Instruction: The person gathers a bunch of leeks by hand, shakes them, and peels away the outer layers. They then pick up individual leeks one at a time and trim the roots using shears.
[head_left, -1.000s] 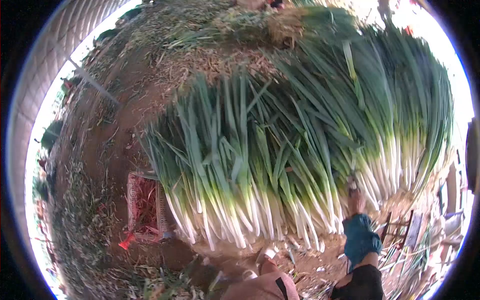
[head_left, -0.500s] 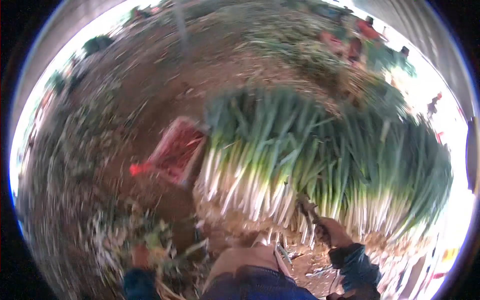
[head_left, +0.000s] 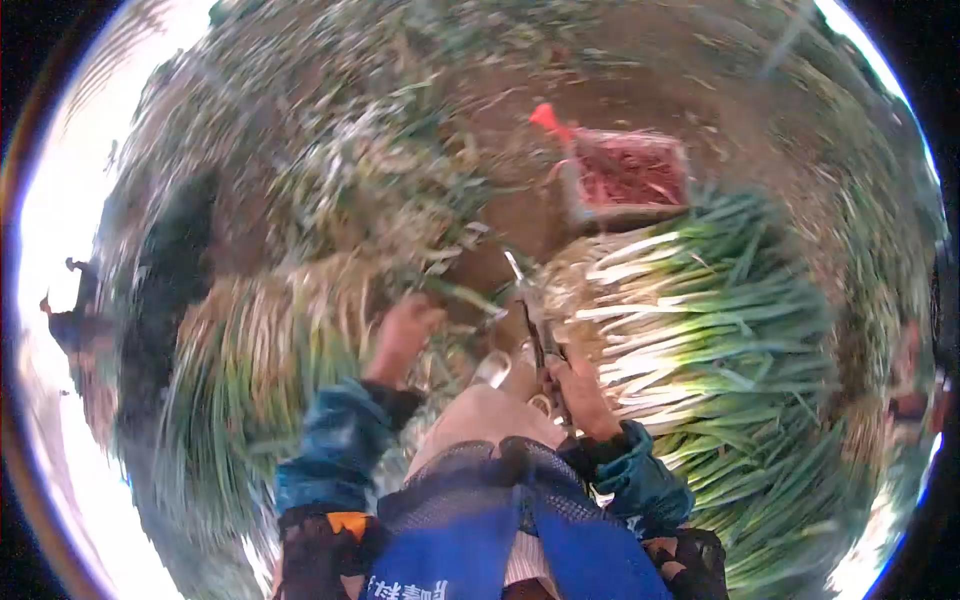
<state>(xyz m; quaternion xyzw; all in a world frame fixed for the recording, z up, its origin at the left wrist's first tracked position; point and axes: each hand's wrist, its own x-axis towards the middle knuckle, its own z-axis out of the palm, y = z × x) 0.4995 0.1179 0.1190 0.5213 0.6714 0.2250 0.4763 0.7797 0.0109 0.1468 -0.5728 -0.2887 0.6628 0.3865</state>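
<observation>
My left hand (head_left: 405, 332) is at left of centre, beside the roots of a pile of green onions (head_left: 265, 335). Motion blur hides how its fingers are set. A green stalk (head_left: 465, 295) lies or hangs just right of it; whether they touch is unclear. My right hand (head_left: 583, 392) is closed around a long, dark tool (head_left: 535, 325), whose exact kind I cannot make out. Close to that hand, on the right, are the white stems of a large heap of green onions (head_left: 690, 310), leaves pointing right.
A box of red strips (head_left: 630, 172) stands beyond the right heap, with a bright red piece (head_left: 545, 118) at its left corner. Loose leaves (head_left: 370, 175) litter the brown soil. A person (head_left: 75, 315) is at the far left edge.
The view has turned left, so the box and large heap appear rotated. A second onion pile shows at left. My left hand is more fully in view; my right hand still grips the tool.
</observation>
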